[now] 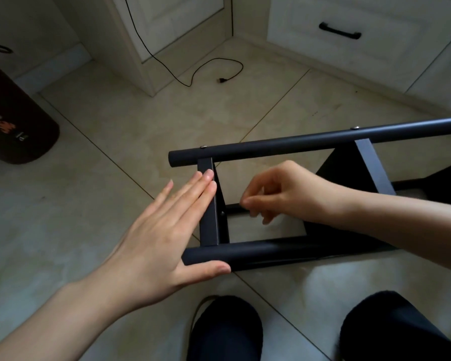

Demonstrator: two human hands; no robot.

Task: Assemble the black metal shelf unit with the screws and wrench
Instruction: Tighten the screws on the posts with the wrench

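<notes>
The black metal shelf unit (284, 145) lies on its side on the tiled floor, two round tubes running left to right with flat shelf panels between them. My left hand (164, 230) presses flat, fingers straight, against the end shelf panel (209, 204), its thumb under the near tube (271, 252). My right hand (276, 191) reaches inside the frame with curled fingers pinched together close to a small screw (222, 213) in the panel's inner face. What the fingertips pinch is too small to make out. Two screw heads (203, 146) show on the far tube.
A black cable with a plug (220, 80) lies on the floor near white cabinets; a drawer with a black handle (340, 31) is at the back right. A dark brown bin (13, 121) stands at left. My dark-clothed knees (224, 332) are just below the frame.
</notes>
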